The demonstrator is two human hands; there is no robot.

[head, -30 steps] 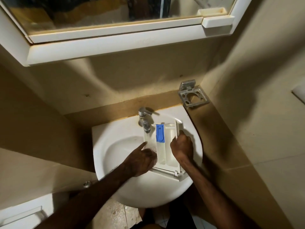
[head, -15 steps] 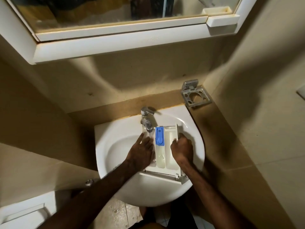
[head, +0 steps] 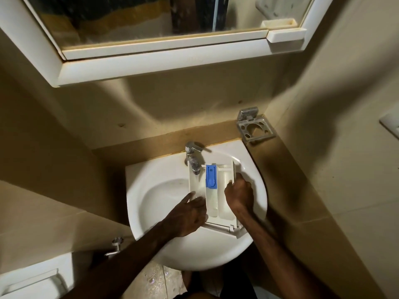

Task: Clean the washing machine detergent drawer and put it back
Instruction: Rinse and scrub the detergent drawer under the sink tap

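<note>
The white detergent drawer with a blue insert lies across the white sink, its far end under the chrome tap. Water runs from the tap into the drawer's left compartment. My left hand reaches into that left compartment with fingers extended, rubbing the wet inside. My right hand grips the drawer's right wall, fingers curled over its edge. The drawer's front panel points toward me at the sink's near rim.
A mirror cabinet hangs above the sink. A metal holder is fixed in the corner at the right. A toilet cistern stands at the lower left, with a wall valve beside it. Wet floor tiles show below the sink.
My left hand has shifted along the left compartment, forward then back toward me. The right hand keeps its grip on the drawer's right wall.
</note>
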